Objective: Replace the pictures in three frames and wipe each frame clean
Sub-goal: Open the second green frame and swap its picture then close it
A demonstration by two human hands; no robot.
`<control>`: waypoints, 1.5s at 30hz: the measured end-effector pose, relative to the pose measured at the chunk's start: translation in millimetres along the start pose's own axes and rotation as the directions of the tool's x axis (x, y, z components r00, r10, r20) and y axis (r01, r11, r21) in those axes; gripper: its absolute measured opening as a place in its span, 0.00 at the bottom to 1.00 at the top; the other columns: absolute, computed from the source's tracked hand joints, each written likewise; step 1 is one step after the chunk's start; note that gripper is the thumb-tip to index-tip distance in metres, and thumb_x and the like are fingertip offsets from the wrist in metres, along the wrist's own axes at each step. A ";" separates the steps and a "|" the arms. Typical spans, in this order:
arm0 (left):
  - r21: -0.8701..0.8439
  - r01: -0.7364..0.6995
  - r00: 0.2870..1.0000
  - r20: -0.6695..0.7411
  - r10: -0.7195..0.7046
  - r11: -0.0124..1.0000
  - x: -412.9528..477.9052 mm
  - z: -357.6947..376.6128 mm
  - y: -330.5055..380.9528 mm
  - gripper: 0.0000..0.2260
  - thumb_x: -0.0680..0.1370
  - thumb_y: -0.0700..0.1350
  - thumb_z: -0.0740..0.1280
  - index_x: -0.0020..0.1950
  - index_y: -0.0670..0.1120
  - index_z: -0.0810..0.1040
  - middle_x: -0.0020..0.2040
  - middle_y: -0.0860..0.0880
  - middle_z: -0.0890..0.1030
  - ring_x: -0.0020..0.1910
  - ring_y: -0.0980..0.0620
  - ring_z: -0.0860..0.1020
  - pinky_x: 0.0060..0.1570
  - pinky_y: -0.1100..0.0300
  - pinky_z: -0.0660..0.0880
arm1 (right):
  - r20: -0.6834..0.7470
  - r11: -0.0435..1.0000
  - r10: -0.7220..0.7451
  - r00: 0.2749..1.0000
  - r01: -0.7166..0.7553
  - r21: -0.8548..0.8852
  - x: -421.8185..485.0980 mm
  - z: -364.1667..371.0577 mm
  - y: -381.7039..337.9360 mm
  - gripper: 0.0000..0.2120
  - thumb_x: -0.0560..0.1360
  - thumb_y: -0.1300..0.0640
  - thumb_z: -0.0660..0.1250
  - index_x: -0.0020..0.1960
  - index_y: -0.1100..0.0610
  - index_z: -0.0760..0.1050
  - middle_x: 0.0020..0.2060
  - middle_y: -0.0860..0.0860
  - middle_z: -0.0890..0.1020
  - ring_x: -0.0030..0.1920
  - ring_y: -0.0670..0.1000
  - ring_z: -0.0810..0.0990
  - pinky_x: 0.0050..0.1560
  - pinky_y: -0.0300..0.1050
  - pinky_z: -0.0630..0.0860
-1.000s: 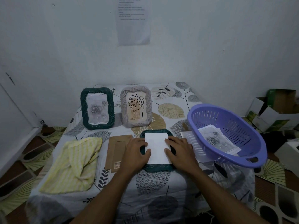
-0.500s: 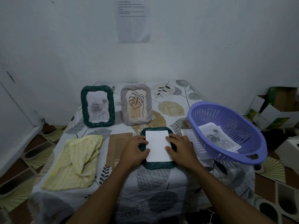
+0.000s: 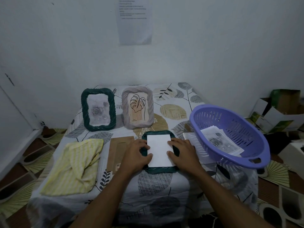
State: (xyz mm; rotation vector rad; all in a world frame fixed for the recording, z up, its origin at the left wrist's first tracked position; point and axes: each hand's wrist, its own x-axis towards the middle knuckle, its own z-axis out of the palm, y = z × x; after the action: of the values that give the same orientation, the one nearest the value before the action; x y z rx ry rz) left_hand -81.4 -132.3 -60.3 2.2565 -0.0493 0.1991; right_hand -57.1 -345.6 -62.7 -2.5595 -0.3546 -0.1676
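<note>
A dark green frame point(image 3: 160, 169) lies face down at the table's middle, with a white sheet point(image 3: 159, 151) resting on its back. My left hand point(image 3: 135, 155) presses the sheet's left edge and my right hand point(image 3: 181, 153) presses its right edge, fingers flat on paper and frame. Behind them two frames stand upright: a dark green one point(image 3: 98, 109) with a grey rose picture and a beige one point(image 3: 138, 107) with a leaf drawing. A yellow striped cloth point(image 3: 75, 167) lies at the left. A brown backing board point(image 3: 117, 150) lies beside my left hand.
A purple plastic basket point(image 3: 230, 135) holding rose prints sits tilted at the table's right, over loose white sheets point(image 3: 190, 139). Cardboard boxes point(image 3: 279, 111) stand on the floor at the right. The wall is close behind the table, with a printed notice point(image 3: 134, 20) taped on it.
Both hands have shifted slightly on the white sheet, staying at its left and right edges. The view has tilted a little; nothing else moved.
</note>
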 end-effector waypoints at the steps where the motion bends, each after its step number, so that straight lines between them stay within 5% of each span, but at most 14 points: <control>1: 0.002 0.000 1.000 -0.001 0.000 1.000 -0.6 0.2 0.4 0.14 0.66 0.53 0.72 0.48 0.49 0.82 0.56 0.56 0.75 0.60 0.51 0.72 0.62 0.46 0.71 | -0.002 1.000 -0.002 1.000 0.002 -0.003 -0.2 -0.1 0.0 0.21 0.77 0.46 0.64 0.69 0.48 0.71 0.70 0.45 0.70 0.68 0.49 0.65 0.67 0.50 0.61; 9: 0.008 -0.035 0.996 -0.086 0.035 0.999 -5.7 2.8 5.9 0.12 0.69 0.54 0.69 0.48 0.50 0.81 0.51 0.56 0.76 0.55 0.51 0.73 0.57 0.49 0.74 | -0.008 1.000 -0.005 1.000 0.005 -0.001 -0.6 -0.3 -1.1 0.22 0.77 0.45 0.64 0.70 0.48 0.71 0.70 0.45 0.71 0.68 0.50 0.65 0.67 0.51 0.61; 14: -0.007 -0.051 0.983 -0.179 0.049 0.999 2.3 -4.2 12.8 0.06 0.73 0.48 0.71 0.48 0.49 0.79 0.49 0.52 0.79 0.50 0.54 0.76 0.47 0.66 0.71 | -0.022 1.000 0.006 1.000 -0.005 0.029 -1.8 -1.0 -1.9 0.22 0.76 0.44 0.64 0.70 0.47 0.70 0.70 0.45 0.71 0.69 0.50 0.65 0.68 0.51 0.60; 19: 0.138 0.025 0.941 -0.337 0.023 0.990 6.5 -29.6 17.1 0.08 0.75 0.45 0.67 0.50 0.43 0.80 0.51 0.46 0.79 0.51 0.48 0.76 0.51 0.57 0.71 | -0.018 0.997 0.004 1.000 -0.003 0.071 -2.5 -2.7 -2.5 0.22 0.77 0.45 0.64 0.70 0.47 0.70 0.71 0.45 0.70 0.70 0.51 0.65 0.70 0.54 0.60; 23: 0.451 0.246 0.943 -0.315 -0.105 0.858 1.6 -39.0 -15.7 0.24 0.72 0.55 0.66 0.56 0.34 0.77 0.57 0.36 0.77 0.58 0.39 0.74 0.60 0.48 0.69 | -0.019 0.997 0.006 1.000 -0.005 0.072 -1.5 -2.1 -1.5 0.22 0.77 0.45 0.64 0.70 0.48 0.71 0.70 0.46 0.70 0.69 0.51 0.66 0.69 0.52 0.62; 26: 0.359 0.312 0.926 -0.321 -0.197 0.880 -3.0 -37.3 -26.4 0.27 0.72 0.51 0.70 0.61 0.32 0.72 0.59 0.35 0.75 0.59 0.39 0.72 0.62 0.50 0.67 | -0.035 0.995 0.004 0.999 -0.001 0.095 -1.7 -2.4 -2.4 0.21 0.77 0.47 0.65 0.68 0.49 0.72 0.69 0.46 0.72 0.68 0.51 0.68 0.68 0.51 0.63; 31: 0.178 0.321 0.901 -0.361 -0.242 0.930 -0.8 -44.0 -16.2 0.13 0.65 0.47 0.71 0.39 0.38 0.74 0.44 0.38 0.76 0.45 0.41 0.75 0.44 0.53 0.72 | -0.047 0.989 0.020 0.999 -0.013 0.150 -3.5 -4.9 -5.5 0.19 0.76 0.49 0.67 0.67 0.50 0.74 0.67 0.48 0.73 0.67 0.51 0.68 0.68 0.49 0.63; 38: 0.067 0.274 0.884 -0.411 -0.223 0.959 4.1 -62.1 23.6 0.14 0.66 0.48 0.74 0.33 0.50 0.68 0.32 0.54 0.72 0.35 0.52 0.73 0.33 0.60 0.67 | 0.006 0.977 0.080 0.997 -0.079 0.199 9.3 -18.8 -6.8 0.19 0.76 0.50 0.68 0.65 0.52 0.74 0.66 0.52 0.71 0.68 0.53 0.67 0.69 0.50 0.64; 42: 0.051 0.232 0.921 -0.334 -0.202 0.971 21.0 -45.0 50.4 0.12 0.66 0.53 0.72 0.41 0.49 0.73 0.39 0.52 0.77 0.39 0.52 0.76 0.39 0.58 0.73 | -0.101 0.956 0.043 0.994 -0.012 0.294 21.1 -36.3 -24.1 0.13 0.76 0.54 0.68 0.60 0.55 0.78 0.56 0.51 0.79 0.53 0.48 0.76 0.54 0.37 0.72; 45: 0.054 0.210 0.949 -0.252 -0.190 0.976 28.4 -21.0 71.9 0.16 0.66 0.57 0.72 0.45 0.49 0.74 0.43 0.52 0.78 0.42 0.51 0.77 0.42 0.57 0.75 | 0.013 0.843 0.099 0.995 -0.091 0.531 28.2 -49.5 -39.4 0.14 0.77 0.55 0.67 0.61 0.56 0.77 0.49 0.53 0.83 0.43 0.47 0.81 0.38 0.34 0.77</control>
State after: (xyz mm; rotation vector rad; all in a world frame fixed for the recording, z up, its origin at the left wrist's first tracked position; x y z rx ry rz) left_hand -63.4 -161.2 12.3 2.2819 0.3244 0.3753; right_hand -43.6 -333.8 4.2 -2.0152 -0.2259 -0.0409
